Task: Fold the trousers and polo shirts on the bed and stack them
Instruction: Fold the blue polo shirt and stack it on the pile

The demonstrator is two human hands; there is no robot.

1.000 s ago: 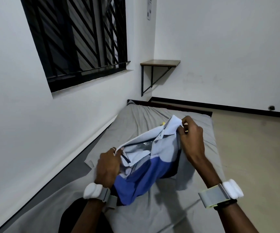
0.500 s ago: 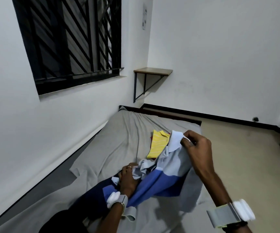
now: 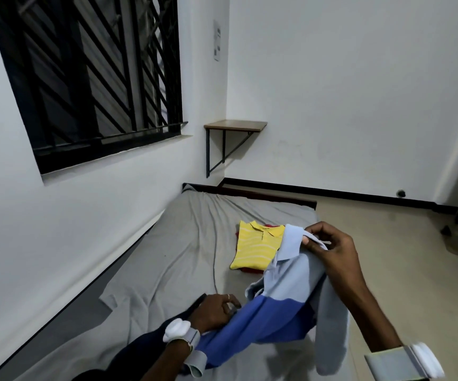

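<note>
A bed (image 3: 189,251) covered by a creased grey sheet is set along the left wall, beneath a window (image 3: 85,78) barred with black metal. A small wooden wall shelf (image 3: 236,125) is fixed in the far corner. Near the foot of the view, a colour-blocked polo shirt (image 3: 291,284), pale blue above, mid blue below and navy at the hem, is held up off the bed and stretched between the two hands. Beyond it, towards the far end of the bed, a folded yellow polo shirt (image 3: 255,248) is laid flat with its collar away from the viewer. It is stacked on a red garment (image 3: 250,270), of which only the edges are seen. The right hand (image 3: 329,251) is raised above the bed's right side, and the pale collar of the colour-blocked shirt is pinched between its thumb and curled fingers. The left hand (image 3: 214,309) is lowered close to the sheet, and its bent fingers are laid against the edge of the mid-blue band. Whether cloth is gripped there cannot be told, as the fingers are blurred. A white wrist device (image 3: 177,329) is worn on the left arm, and another wrist device (image 3: 425,356) on the right.
</note>
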